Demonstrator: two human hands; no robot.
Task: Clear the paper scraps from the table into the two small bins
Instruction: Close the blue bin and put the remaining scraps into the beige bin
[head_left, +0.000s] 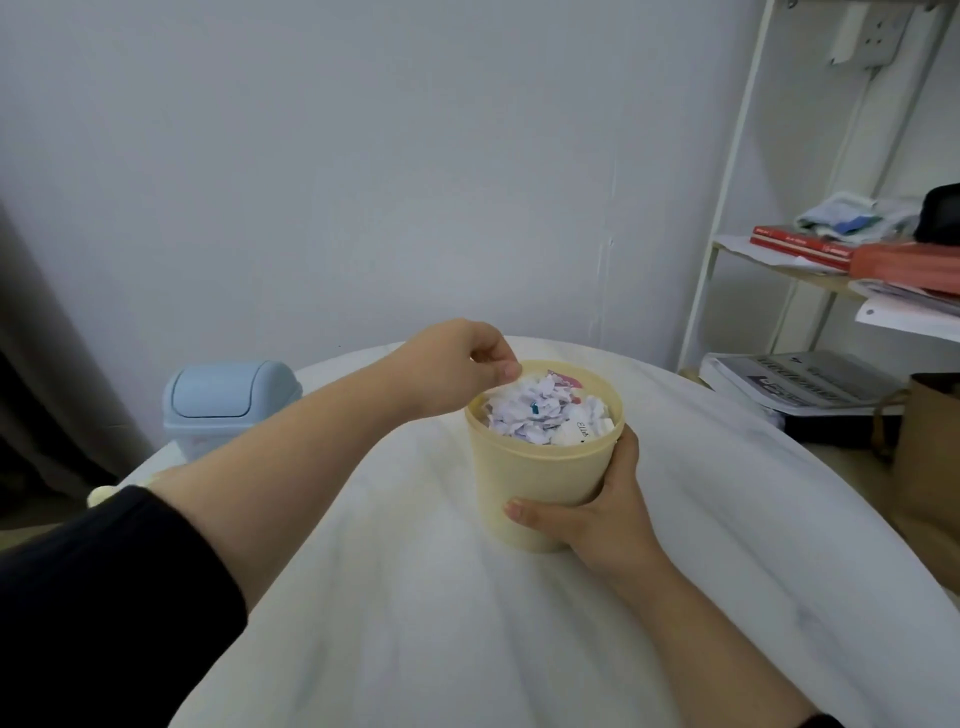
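While the right hand (597, 512) wraps around the lower side of the cream bin (540, 473), thumb lying across its front and the other fingers hidden behind the wall, the left hand (457, 364) hangs over the bin's far-left rim. Its fingers (506, 370) are curled and bunched together, tips pointing down just above the contents. I cannot tell whether a scrap is pinched between them.

The cream bin stands upright near the middle of the white tabletop (467, 623), open at the top and filled close to the rim with paper scraps (540, 413) – mostly white crumpled bits, some with pink, blue or printed marks. No loose scraps show on the cloth around it.

A second container, the blue bin (228, 405), sits well apart at the tabletop's far-left edge – its swing lid closed, so its contents cannot be seen.

A dark sleeve (104, 597) covers the left upper forearm.
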